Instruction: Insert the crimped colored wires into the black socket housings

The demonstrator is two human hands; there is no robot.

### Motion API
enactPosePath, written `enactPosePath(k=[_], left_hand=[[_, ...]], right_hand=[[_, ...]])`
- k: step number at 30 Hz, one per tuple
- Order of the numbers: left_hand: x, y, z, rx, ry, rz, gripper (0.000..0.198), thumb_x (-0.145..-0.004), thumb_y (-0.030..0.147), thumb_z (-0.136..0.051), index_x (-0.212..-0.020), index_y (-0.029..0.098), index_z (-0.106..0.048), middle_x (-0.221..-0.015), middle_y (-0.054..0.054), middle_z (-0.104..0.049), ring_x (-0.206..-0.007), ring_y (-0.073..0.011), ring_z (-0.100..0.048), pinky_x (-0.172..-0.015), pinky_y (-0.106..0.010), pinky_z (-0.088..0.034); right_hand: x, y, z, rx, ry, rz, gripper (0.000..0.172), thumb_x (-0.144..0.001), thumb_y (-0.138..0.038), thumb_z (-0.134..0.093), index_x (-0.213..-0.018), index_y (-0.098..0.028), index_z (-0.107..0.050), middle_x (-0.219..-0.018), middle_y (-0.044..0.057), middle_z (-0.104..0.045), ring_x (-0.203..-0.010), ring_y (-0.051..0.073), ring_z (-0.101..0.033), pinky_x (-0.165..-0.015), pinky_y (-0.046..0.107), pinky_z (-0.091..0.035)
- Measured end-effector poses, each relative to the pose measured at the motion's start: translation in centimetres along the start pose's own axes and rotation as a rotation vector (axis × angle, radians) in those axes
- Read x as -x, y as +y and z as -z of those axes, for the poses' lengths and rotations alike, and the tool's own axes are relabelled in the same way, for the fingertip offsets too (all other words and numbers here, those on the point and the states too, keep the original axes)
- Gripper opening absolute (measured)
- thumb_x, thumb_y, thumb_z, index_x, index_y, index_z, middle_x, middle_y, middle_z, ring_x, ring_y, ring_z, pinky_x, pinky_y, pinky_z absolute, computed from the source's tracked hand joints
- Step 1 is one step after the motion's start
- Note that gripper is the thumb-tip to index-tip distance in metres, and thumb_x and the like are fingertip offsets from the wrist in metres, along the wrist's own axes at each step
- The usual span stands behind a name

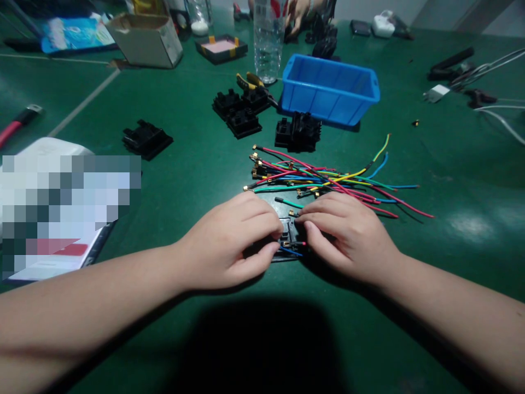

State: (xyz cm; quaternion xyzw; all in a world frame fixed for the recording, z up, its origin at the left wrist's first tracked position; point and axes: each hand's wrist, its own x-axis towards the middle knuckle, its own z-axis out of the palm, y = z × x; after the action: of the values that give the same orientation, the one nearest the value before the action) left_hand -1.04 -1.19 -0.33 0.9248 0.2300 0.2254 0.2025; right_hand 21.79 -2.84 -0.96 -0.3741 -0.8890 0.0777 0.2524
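Observation:
My left hand is closed on the left side of a small black plastic housing, which lies on the green table. A short blue wire and a red-tipped wire with a metal terminal show in the housing. Just to the right, my right hand pinches a wire with a brass terminal above the housing's top edge. Most of that wire is hidden by the fingers. Behind both hands spreads a loose bundle of red, green, blue and yellow-green wires with brass terminals at their left ends.
Several black plastic housings sit beyond the wires, beside yellow-handled pliers. Behind them stand a blue bin, a clear bottle and a cardboard box. A phone leans at left. White cables lie at right.

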Motion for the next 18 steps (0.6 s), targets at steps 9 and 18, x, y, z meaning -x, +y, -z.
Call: enactPosePath(k=[9, 18], left_hand=[[0.04, -0.06, 0.03, -0.003, 0.002, 0.002, 0.007, -0.088, 0.017, -0.052, -0.09, 0.015, -0.058, -0.087, -0.005, -0.063, -0.084, -0.018, -0.055, -0.079, -0.034, -0.043], [-0.01, -0.06, -0.04, -0.007, -0.005, 0.007, 0.007, -0.089, 0.017, -0.052, -0.09, 0.015, -0.058, -0.088, -0.006, -0.063, -0.085, -0.0186, -0.055, -0.079, -0.034, -0.043]], right_hand=[[0.14, -0.35, 0.32, 0.048, 0.061, 0.021, 0.024, -0.09, -0.017, -0.05, -0.075, -0.016, -0.068, -0.085, 0.009, -0.073, -0.074, 0.019, -0.068, -0.067, 0.032, -0.055], [0.06, -0.69, 0.67, -0.031, 0.11, 0.084, 0.022, -0.089, -0.015, -0.049, -0.072, -0.019, -0.064, -0.081, 0.008, -0.071, -0.072, 0.016, -0.068, -0.065, 0.027, -0.056]])
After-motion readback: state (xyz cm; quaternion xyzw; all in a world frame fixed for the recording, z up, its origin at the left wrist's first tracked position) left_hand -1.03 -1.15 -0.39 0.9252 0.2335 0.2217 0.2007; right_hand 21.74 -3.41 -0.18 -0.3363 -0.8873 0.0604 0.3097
